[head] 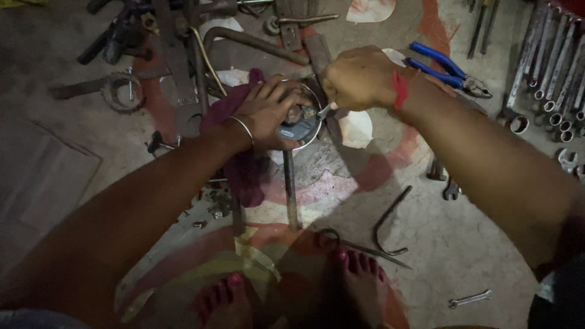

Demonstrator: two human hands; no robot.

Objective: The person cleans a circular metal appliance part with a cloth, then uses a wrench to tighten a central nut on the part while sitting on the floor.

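On the concrete floor (pixel 463 244), just ahead of the bare feet, the left hand (pixel 268 113) curls around a round shiny metal housing (pixel 301 125), cushioned by a dark maroon rag (pixel 244 164). The right hand (pixel 359 79) is closed on a slim metal tool (pixel 325 110) probing its centre. The housing looks heavy, rigid and greasy; its rim offers the best hold.
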